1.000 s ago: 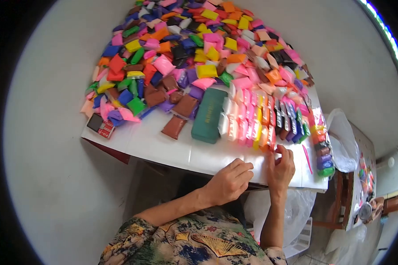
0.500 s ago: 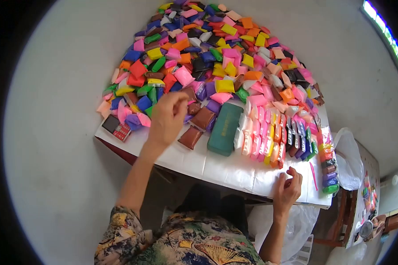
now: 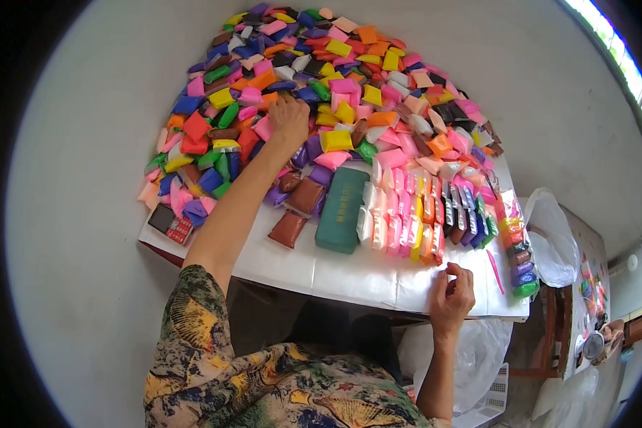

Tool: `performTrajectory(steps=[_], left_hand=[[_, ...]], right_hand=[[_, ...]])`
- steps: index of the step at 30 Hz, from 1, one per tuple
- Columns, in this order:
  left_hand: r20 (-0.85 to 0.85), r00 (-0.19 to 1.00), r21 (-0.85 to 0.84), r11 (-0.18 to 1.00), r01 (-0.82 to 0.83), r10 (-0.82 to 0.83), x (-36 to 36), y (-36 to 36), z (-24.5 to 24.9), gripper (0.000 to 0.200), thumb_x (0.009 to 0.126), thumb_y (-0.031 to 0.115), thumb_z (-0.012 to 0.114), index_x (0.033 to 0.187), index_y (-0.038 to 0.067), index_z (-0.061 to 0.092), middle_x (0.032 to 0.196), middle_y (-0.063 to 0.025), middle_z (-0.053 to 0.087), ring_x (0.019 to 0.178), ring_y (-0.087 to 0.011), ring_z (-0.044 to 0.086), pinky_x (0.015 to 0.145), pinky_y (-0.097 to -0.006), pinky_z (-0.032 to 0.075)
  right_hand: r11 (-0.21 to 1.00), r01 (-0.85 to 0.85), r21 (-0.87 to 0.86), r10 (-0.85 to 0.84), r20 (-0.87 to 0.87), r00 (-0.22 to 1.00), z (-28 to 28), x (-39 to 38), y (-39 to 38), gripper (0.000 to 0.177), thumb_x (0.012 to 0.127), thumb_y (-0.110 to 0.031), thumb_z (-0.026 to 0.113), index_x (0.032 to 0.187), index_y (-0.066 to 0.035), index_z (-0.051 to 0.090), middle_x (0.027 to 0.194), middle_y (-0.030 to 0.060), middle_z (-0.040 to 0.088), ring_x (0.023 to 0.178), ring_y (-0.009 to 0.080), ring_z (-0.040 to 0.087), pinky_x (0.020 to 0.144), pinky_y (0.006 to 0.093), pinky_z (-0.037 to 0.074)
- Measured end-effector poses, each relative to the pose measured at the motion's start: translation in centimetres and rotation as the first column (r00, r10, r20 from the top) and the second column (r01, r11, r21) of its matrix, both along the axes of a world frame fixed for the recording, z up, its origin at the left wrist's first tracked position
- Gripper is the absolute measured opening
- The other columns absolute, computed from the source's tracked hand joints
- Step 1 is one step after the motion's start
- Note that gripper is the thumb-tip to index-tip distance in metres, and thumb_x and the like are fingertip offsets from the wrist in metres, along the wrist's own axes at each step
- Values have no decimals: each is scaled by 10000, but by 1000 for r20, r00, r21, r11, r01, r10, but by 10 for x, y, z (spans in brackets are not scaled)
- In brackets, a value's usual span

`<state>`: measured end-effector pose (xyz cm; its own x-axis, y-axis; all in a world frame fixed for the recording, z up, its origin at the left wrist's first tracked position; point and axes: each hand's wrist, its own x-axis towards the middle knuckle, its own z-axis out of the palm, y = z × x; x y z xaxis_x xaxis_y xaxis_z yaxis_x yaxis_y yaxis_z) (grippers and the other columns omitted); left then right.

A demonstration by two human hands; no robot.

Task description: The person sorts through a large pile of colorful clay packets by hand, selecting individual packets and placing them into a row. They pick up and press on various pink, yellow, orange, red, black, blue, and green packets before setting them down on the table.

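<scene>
A big heap of small sealed packets (image 3: 335, 140) in many colours, looking like modelling clay, covers the back of the table. My left hand (image 3: 289, 120) is down in the middle of it, fingers bent onto the packets near a black one; the fingertips and anything in them are hidden. Two brown packets (image 3: 287, 228) lie at the heap's front edge beside a green case (image 3: 340, 210). Right of the case, rows of packets (image 3: 406, 214) stand sorted by colour. My right hand (image 3: 452, 299) rests at the table's front edge, fingers loosely curled and apart, holding nothing visible.
A pink stick tool (image 3: 495, 272) and a clear bag of coloured packets (image 3: 521, 260) lie at the right. A small dark-and-red device (image 3: 170, 225) sits at the left corner. Plastic bags (image 3: 549, 235) hang beside the table, and another table (image 3: 581, 285) stands beyond.
My left hand has reached forward from above the brown packets into the heap. My right hand stays at the front edge. The whole view has shifted slightly.
</scene>
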<state>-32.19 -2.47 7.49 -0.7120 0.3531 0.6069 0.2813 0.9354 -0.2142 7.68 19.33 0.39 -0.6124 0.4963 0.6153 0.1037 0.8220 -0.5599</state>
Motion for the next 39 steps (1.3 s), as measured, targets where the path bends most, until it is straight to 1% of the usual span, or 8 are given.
performTrajectory(steps=[12,14,16,22,26,30,35,39], left_hand=[[-180,978,221,964,149,-109,2,-21,11,156,891,134,608,907,-2,685,883,-159,722,794,-257,734,609,-381,573],[-174,969,487,840,238,-173,29,-30,22,169,928,126,589,907,-16,679,840,-140,716,781,-226,732,599,-361,554],[-17,892,867,437,238,-452,84,-35,41,190,968,144,590,969,-23,682,800,-114,695,732,-183,704,619,-345,525],[-304,670,642,374,670,-678,244,-4,15,222,917,0,638,1126,-60,684,976,-171,702,879,-262,684,768,-372,552],[-354,353,262,270,926,-866,306,41,-28,373,785,37,701,1143,-59,663,1091,-205,650,926,-317,658,772,-392,531],[-167,229,437,137,889,-959,326,73,-59,401,811,33,656,1205,-41,637,1206,-220,608,1035,-360,633,897,-427,519],[-52,361,514,285,809,-931,339,98,-69,345,864,30,663,1202,-26,633,1292,-218,571,1147,-376,590,972,-445,489],[83,406,477,393,786,-910,345,98,-80,335,869,84,663,1179,-37,623,1295,-244,555,1201,-383,560,1034,-434,461]], right_hand=[[1000,-11,6,11,-10,1000,1,2,-1,154,892,-2,642,1045,15,646,906,132,628,623,227,606,559,343,483],[1000,-11,11,11,-17,1000,0,2,-1,161,888,3,641,1049,17,647,906,131,631,624,226,605,558,341,481],[1000,-4,13,4,-35,999,-1,1,-1,169,884,9,640,1053,19,647,908,130,635,620,222,600,554,337,476],[981,-121,-151,98,-149,984,4,8,1,276,869,-24,672,1140,8,637,1002,117,674,674,171,592,586,293,467],[661,-551,-510,385,-399,832,22,31,2,688,835,-139,738,1451,-41,448,1360,129,577,1074,232,630,802,315,495],[777,-582,-241,551,-187,813,23,52,15,510,759,9,755,1253,-48,639,1310,134,620,1134,253,621,804,326,522],[891,52,450,-16,-85,996,2,62,24,457,694,-88,833,1132,-89,703,920,56,606,787,245,585,661,370,506],[884,120,452,-134,-1,991,-7,65,14,463,726,-197,831,1169,-135,708,911,41,582,819,236,565,717,391,498]])
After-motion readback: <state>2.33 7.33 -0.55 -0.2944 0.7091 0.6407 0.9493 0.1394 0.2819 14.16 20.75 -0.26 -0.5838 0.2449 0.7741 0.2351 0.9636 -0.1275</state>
